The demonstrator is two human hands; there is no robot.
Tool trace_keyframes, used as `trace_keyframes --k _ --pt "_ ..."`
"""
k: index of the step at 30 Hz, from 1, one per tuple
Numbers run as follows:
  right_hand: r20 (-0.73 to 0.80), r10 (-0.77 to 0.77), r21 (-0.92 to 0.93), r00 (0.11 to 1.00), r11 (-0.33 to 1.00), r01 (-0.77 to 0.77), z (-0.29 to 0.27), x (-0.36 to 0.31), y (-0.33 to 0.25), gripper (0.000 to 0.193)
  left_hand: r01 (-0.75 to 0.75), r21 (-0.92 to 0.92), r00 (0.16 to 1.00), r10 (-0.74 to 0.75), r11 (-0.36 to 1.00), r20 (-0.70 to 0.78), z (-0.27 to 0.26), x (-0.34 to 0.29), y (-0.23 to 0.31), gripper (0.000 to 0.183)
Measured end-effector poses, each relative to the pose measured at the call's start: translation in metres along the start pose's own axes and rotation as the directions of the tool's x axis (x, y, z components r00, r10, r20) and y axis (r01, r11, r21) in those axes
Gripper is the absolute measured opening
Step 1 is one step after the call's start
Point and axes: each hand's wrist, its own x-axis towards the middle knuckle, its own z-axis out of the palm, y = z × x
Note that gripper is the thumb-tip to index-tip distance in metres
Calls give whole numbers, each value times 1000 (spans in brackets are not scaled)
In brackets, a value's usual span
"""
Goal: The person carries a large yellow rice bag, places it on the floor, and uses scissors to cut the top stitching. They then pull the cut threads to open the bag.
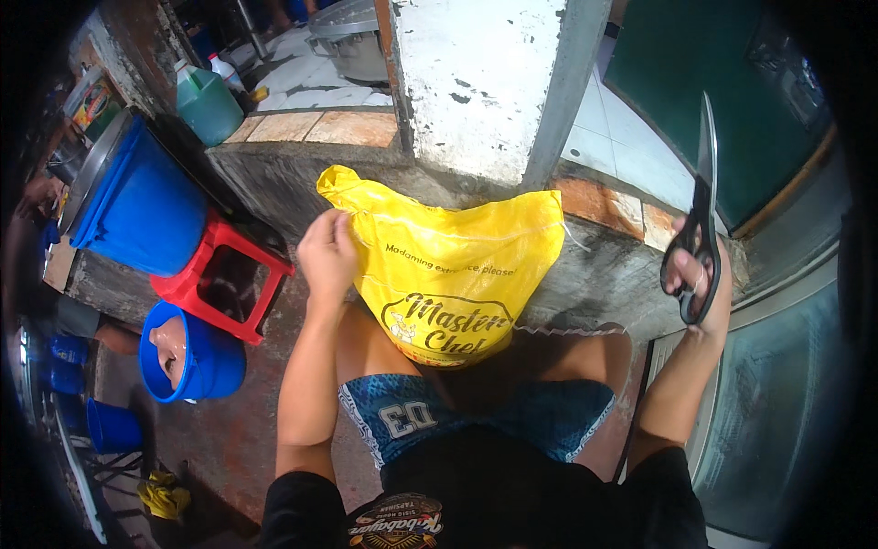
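A full yellow woven sack [457,233] with dark printing stands upright between my knees. My left hand [327,256] is closed on its upper left edge, just below the corner. Off to the right, apart from the sack, my right hand [700,265] grips black-handled scissors [706,183], fingers through the handle loops and blades pointing up. Loose white thread [574,238] hangs at the sack's upper right corner. A longer crinkled string [572,329] trails rightward from its lower side.
At left, a red plastic stool [229,316] bears a large blue container [146,201]. Below it stands a blue bucket [224,366] with murky liquid, beside another person's arm [114,336]. A low concrete ledge [274,183] lies ahead; a glass-fronted panel [764,403] is close at right.
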Motion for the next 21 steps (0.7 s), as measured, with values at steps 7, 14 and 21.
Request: trace_keyframes --k 7,14,21 --pt "-26 94 50 995 994 -93 -33 -34 39 52 237 -39 970 -234 971 62 -40 24 -38 21" --pt "29 328 135 944 935 -329 -13 -66 69 48 273 94 911 -289 957 294 -21 20 12 43" --pt "21 396 96 918 913 -396 -5 -87 91 42 -322 49 913 296 946 282 -7 13 52 27"
